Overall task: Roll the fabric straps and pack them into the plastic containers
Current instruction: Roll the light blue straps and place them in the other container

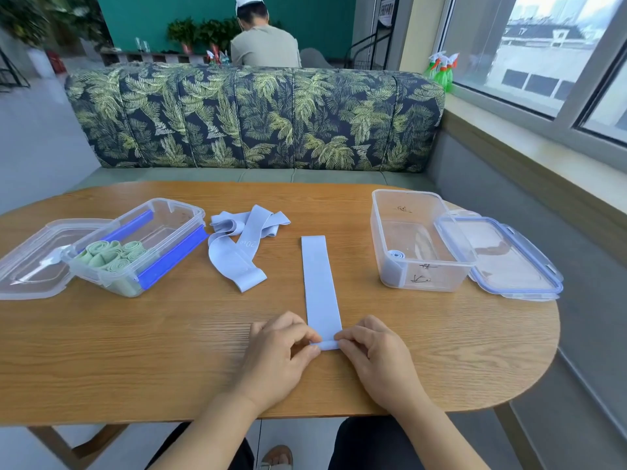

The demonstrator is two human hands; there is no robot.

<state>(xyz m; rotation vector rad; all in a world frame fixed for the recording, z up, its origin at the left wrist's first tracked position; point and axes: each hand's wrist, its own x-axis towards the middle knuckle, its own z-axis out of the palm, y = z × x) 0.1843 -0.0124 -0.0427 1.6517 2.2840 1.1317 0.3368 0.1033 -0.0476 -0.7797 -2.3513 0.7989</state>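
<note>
At nine o'clock green rolls (112, 256) lay packed; my left hand (274, 351) and right hand (376, 354) pinched one blue strap (320, 286) by its end, the heap (241, 245) not yet rolled.

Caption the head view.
Left hand and right hand pinch the folded end of the blue strap; green rolls lie in the left box, one blue roll sits in the right box.
</note>
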